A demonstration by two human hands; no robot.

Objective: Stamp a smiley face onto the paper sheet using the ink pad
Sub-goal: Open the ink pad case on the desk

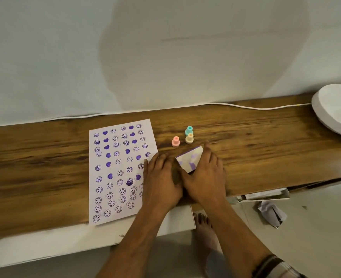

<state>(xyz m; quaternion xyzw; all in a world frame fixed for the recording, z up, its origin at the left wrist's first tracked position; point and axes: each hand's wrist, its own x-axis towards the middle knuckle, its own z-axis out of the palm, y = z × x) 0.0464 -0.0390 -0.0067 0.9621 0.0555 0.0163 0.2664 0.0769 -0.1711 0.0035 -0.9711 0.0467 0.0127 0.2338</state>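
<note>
A white paper sheet (119,169) lies on the wooden table (45,167), covered with several purple smiley faces and hearts. To its right sits the ink pad (189,159), a small white box smudged with purple, tilted up. My right hand (205,177) grips its right side, thumb at the near edge. My left hand (161,177) rests flat beside it, fingers at its left edge and partly over the paper's right border. Three small stamps stand just beyond: pink (175,141), yellow (189,138) and teal (189,130).
A white round disc (336,111) lies at the table's far right. A white cable (226,105) runs along the back edge by the wall. Crumpled paper (272,213) and a cardboard box (266,195) lie on the floor at right, near a bare foot (203,227).
</note>
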